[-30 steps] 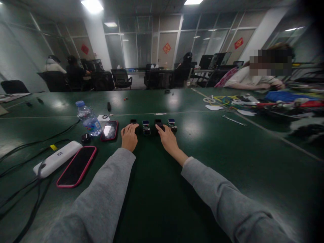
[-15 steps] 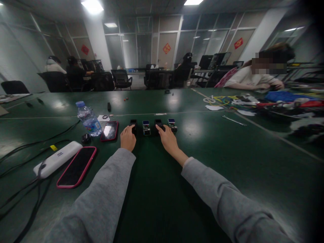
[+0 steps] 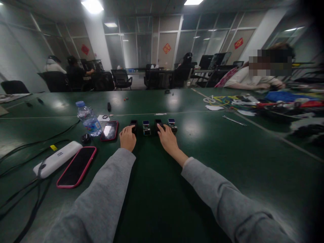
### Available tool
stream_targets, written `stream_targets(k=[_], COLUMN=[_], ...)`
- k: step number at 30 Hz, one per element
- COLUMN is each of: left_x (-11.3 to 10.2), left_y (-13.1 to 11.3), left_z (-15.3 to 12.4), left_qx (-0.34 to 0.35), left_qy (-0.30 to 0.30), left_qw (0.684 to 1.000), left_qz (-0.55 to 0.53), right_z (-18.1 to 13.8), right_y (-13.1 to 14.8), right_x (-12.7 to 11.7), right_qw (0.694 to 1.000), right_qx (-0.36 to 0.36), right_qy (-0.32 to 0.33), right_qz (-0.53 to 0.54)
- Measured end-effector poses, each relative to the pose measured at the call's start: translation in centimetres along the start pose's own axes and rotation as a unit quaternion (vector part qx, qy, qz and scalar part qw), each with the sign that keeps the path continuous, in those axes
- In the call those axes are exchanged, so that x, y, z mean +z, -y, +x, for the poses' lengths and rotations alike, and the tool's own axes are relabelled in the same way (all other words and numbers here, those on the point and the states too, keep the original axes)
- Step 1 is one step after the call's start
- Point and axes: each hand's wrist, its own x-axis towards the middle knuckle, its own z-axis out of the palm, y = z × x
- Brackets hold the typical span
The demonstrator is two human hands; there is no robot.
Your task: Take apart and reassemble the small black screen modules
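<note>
Four small electronic modules stand in a row on the green table (image 3: 157,189). My left hand (image 3: 128,139) has its fingers curled on the leftmost black module (image 3: 134,123). Beside it stands a module with a blue screen (image 3: 146,127), untouched. My right hand (image 3: 167,139) reaches forward with its fingertips closed on the third, black module (image 3: 158,122). The fourth module (image 3: 172,125), also with a blue top, stands free just right of that hand. Both of my arms are in grey sleeves.
Left of the hands are a red-cased phone (image 3: 109,130), a water bottle (image 3: 89,119), a small black round object (image 3: 86,138), a pink-cased phone (image 3: 77,166), a white power bank (image 3: 57,158) and cables (image 3: 22,148). A wrench (image 3: 234,120) and clutter (image 3: 278,101) lie right, by a seated person (image 3: 249,79).
My left hand's fingers have curled from stretched out to closed on the leftmost module. My right hand stays on the third module, barely shifted.
</note>
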Motion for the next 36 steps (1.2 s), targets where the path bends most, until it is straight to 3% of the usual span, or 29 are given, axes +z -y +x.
stream_targets(k=[7,11,15,24,36], left_x=[0.6,0.8,0.8,0.8,0.6], left_y=[0.2,0.5,0.6,0.5,0.3], left_z=[0.0,0.1,0.1,0.1,0.1], left_qx=[0.063,0.065,0.071,0.071,0.082], left_qy=[0.006,0.009,0.023,0.029,0.022], left_qw=[0.998,0.997,0.996,0.996,0.996], left_qz=[-0.019,-0.032,-0.040,-0.045,-0.037], right_z=[0.5,0.8,0.7,0.3,0.4], right_y=[-1.0,-3.3,-4.7,-5.0,-4.9], right_x=[-1.6,-1.6,-0.9,-0.5,-0.5], right_qw=[0.993,0.988,0.986,0.985,0.984], right_qx=[-0.011,0.047,0.113,0.166,0.166], right_qy=[-0.119,-0.146,-0.125,-0.023,-0.031], right_qz=[0.024,0.002,0.003,0.040,0.052])
